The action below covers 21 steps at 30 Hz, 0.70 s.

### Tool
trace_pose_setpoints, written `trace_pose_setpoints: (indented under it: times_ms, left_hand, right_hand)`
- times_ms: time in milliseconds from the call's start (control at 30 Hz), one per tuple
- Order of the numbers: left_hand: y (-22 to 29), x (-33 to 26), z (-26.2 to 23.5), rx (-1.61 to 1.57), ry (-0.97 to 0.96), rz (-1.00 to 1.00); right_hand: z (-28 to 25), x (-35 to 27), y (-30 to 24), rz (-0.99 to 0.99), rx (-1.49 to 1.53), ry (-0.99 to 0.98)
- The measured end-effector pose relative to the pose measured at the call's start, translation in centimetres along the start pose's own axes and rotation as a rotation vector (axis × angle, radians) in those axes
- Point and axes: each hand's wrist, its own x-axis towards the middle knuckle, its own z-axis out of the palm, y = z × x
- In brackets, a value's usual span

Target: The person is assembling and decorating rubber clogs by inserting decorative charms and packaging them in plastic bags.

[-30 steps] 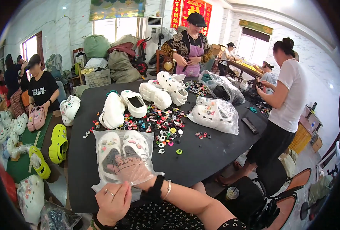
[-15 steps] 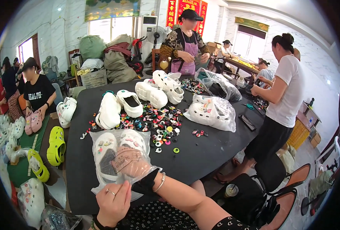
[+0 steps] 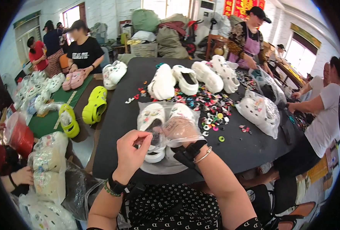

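A pair of white clogs (image 3: 151, 117) with colourful charms lies inside a clear plastic bag (image 3: 195, 118) at the near side of the black table (image 3: 231, 161). My right hand (image 3: 178, 127) reaches into this bag and grips the clogs, its fingers partly veiled by the film. Thumb and forefinger of my left hand (image 3: 133, 148) pinch the bag's edge beside the left clog. The clogs' heels stick out toward me.
Loose shoe charms (image 3: 212, 107) are heaped beyond the bag. Several bare white clogs (image 3: 163, 82) stand behind them. A bagged pair (image 3: 259, 111) lies to the right, lime-green clogs (image 3: 94, 105) to the left. Co-workers surround the tables; a person's hand (image 3: 23, 176) touches bagged clogs at lower left.
My view has swung left, so the scene sits further right. My left hand has moved up along the bag's edge. More of the clogs' heels shows below the film.
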Motion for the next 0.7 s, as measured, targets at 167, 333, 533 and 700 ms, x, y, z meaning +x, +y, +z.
trace_pose_setpoints:
  times_ms: [167, 333, 533, 700]
  left_hand:
    - [-0.6, 1.0, -1.9, -0.068, -0.043, -0.168]
    - [-3.6, 2.9, -2.9, -0.474, -0.021, -0.42]
    - [-6.2, 3.2, -2.8, -0.377, 0.084, -0.498]
    - [-8.1, 3.3, -3.1, -0.898, -0.318, -0.628]
  right_hand:
    - [1.6, 0.1, 1.9, -0.203, -0.092, 0.102]
    - [1.7, 0.7, 5.1, -0.076, -0.162, -0.039]
    - [-1.1, -3.8, 6.3, -0.631, -0.401, 0.279]
    - [-6.1, -9.1, 2.5, -0.587, -0.071, 0.071]
